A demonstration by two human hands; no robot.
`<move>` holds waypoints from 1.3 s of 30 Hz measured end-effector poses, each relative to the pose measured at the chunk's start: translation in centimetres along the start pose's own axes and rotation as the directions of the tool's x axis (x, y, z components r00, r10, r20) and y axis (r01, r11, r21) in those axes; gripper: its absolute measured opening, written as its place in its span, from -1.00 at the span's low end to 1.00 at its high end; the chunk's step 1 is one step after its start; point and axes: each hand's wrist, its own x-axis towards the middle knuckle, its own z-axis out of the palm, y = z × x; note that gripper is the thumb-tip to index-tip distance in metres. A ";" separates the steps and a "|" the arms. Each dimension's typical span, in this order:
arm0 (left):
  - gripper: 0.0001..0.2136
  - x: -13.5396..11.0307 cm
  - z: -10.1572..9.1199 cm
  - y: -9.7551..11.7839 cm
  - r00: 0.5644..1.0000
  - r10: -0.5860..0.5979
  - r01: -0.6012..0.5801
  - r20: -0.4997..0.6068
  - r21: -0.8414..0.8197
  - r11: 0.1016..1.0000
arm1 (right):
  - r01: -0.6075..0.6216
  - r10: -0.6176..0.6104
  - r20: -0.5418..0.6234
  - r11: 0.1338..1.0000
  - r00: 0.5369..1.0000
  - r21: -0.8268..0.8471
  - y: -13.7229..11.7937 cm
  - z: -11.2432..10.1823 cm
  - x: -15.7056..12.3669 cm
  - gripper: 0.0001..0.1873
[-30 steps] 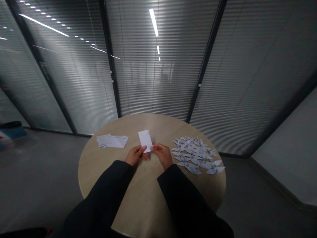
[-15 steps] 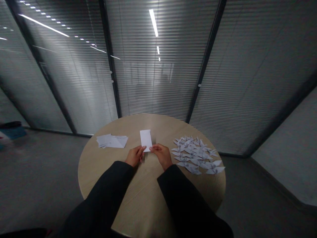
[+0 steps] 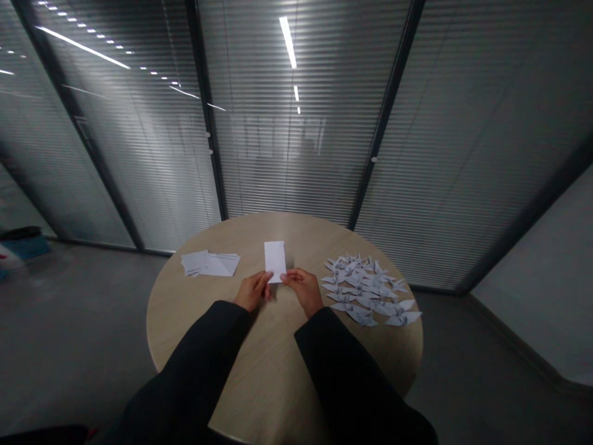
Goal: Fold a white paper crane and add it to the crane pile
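Between my two hands is a white folded sheet of paper (image 3: 275,259), a narrow upright rectangle. My left hand (image 3: 252,290) pinches its lower left corner with thumb and fingers. At the lower right corner, my right hand (image 3: 304,289) grips it the same way, thumb on top. To the left lies a loose stack of white paper sheets (image 3: 215,265). On the right, many folded paper cranes (image 3: 365,287) are spread in a crowded group, close to my right hand.
Everything rests on a round wooden table (image 3: 273,346). Behind it stands a glass partition with blinds (image 3: 291,179) and dark frames. A blue bin (image 3: 26,245) with a black liner is on the floor at far left.
The paper has shifted very slightly to the right and stands a little straighter. Both hands keep their hold at its lower corners.
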 end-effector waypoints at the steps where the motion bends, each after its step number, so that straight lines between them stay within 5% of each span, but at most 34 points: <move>1: -0.61 0.0 0.0 -0.1 1.000 0.004 -0.004 0.009 -0.018 1.000 | -0.004 0.004 -0.002 1.000 1.000 0.001 0.0 0.0 0.0 -0.69; 11: -0.63 -0.1 -0.3 0.6 0.996 0.049 -0.036 -0.078 0.164 0.986 | -0.019 0.019 0.019 1.000 1.000 0.006 -0.1 0.1 -0.3 -0.69; 21: -0.66 -0.1 -0.3 0.4 0.992 0.039 -0.036 -0.117 0.030 0.999 | -0.029 0.026 0.130 0.999 0.991 0.025 0.1 0.2 -0.3 -0.69; 28: -0.63 -0.4 -0.7 1.3 0.961 0.158 -0.102 -0.226 0.240 0.965 | -0.019 0.025 0.230 0.999 0.973 -0.030 0.3 0.3 -0.2 -0.68; 35: -0.64 -0.4 -0.5 1.2 0.984 0.026 -0.019 -0.176 0.039 0.999 | -0.007 0.015 0.232 0.999 0.973 -0.037 0.5 0.2 -0.1 -0.64; 39: -0.63 -0.2 -0.8 1.2 0.968 0.083 -0.070 -0.238 0.062 0.996 | -0.052 0.060 0.284 0.998 0.957 -0.036 0.4 0.3 -0.3 -0.65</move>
